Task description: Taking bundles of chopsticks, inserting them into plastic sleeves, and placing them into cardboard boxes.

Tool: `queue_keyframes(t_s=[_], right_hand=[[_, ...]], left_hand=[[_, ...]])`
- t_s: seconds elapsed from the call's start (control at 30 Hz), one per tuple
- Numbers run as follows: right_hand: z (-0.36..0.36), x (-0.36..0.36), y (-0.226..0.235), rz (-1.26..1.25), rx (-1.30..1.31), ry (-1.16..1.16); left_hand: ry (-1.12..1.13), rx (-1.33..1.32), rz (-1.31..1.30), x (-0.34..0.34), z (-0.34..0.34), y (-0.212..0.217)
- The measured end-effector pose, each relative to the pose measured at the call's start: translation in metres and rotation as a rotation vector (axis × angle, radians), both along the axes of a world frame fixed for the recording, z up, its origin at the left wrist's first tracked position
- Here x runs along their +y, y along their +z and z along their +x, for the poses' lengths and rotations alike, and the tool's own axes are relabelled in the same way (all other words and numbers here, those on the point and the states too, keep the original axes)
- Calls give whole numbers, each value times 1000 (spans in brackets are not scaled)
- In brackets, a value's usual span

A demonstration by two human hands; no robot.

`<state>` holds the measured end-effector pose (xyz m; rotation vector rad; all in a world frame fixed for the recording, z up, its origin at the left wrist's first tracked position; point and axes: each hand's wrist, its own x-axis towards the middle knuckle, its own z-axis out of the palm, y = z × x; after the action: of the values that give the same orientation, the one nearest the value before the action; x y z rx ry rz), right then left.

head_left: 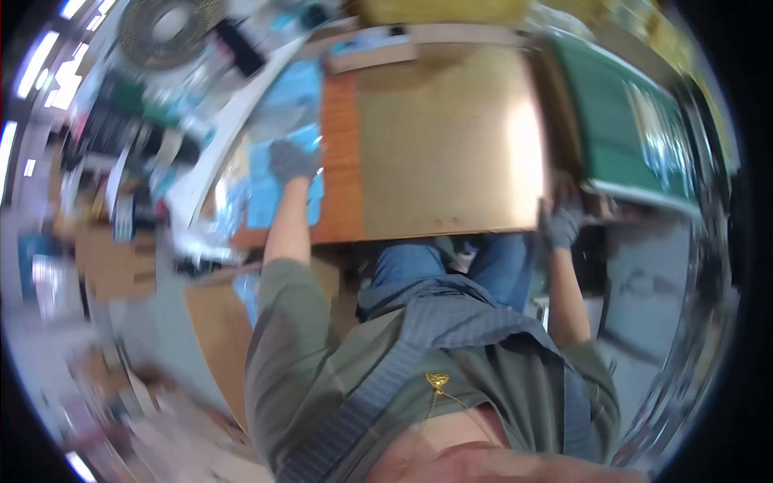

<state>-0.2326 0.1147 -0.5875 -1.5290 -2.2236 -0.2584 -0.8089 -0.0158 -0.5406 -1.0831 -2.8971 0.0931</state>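
My left hand (291,163), in a grey glove, is on light-blue sheets or flat packets (262,189) at the left of the worktable. Blur hides how its fingers are bent and whether they grip one of the sheets. My right hand (562,225), also gloved in grey, is at the near right corner of a large tan, shiny board (447,137). Its fingers are smeared, so I cannot tell if they hold anything. An orange-brown strip of tabletop (341,161) shows between the blue sheets and the board.
A small open cardboard box (372,55) stands at the far edge. To the right is a green surface (624,121) with clear plastic on it. A cluttered white table on the left holds a round, ring-shaped item (169,28) and a dark phone-like object (237,48). Cardboard (213,330) stands below left.
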Motion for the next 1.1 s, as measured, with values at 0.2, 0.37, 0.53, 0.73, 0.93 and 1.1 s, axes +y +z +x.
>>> queue_keyframes(t_s=[0.2,0.37,0.53,0.73,0.93,1.1], right_hand=[[-25,5,-3,-82,-80,-24],[-125,-29,32,-425,719,181],[-320,-46,69,-1359,1008,450],[-491,-35,50,-1413,676,336],[-493,-27,67,-1689,588,312],[-439,2,38,-1760,816,324]], left_hand=[[137,-116,239,-34,-17,10],[291,-212,193,-73,-80,13],[266,6,200,-78,-108,1],[211,-292,162,-60,-112,26],[193,-321,165,-68,-113,17],[256,-639,412,-69,-121,28]])
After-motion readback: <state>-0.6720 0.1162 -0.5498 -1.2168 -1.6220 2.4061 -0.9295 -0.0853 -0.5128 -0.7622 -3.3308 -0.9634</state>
